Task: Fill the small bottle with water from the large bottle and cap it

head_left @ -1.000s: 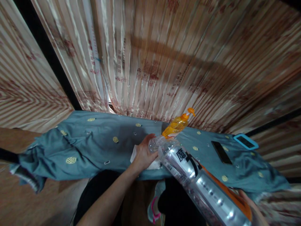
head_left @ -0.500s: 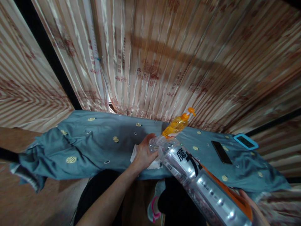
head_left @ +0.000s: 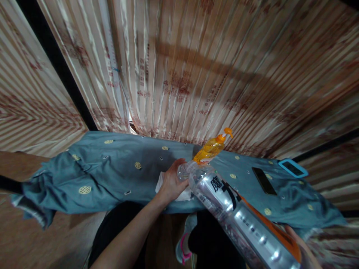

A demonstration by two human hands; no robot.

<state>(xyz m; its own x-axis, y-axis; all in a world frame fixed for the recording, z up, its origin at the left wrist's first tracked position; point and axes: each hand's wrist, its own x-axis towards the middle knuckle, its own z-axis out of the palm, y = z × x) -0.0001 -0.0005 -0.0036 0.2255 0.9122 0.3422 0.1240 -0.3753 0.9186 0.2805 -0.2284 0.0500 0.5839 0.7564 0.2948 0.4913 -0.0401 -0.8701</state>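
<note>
L hand (head_left: 171, 183) was at the neck end of the big clear bottle (head_left: 238, 220), fingers (head_left: 179, 163) curled round the cap/mouth area and closed on it; exact grip on the cap was hard to tell, partly hidden. The bottle lay tilted, neck toward the L fingers, body running down and away to the R hand (head_left: 301, 250), which showed only at the frame's bottom corner under the bottle's base; whether those fingers were spread or pressed together couldn't be told. A white tissue (head_left: 165, 185) lay on the surface (head_left: 112, 175), covered w/ a blue-grey cloth, just below the L fingers, touching the palm. An orange pump bottle (head_left: 211, 148) stood just beyond the L fingers, tilted. Further off to the R of them: a black phone (head_left: 263, 181), then a blue-cased device (head_left: 293, 168) near the far edge. Striped curtain (head_left: 196, 67) behind all.
</note>
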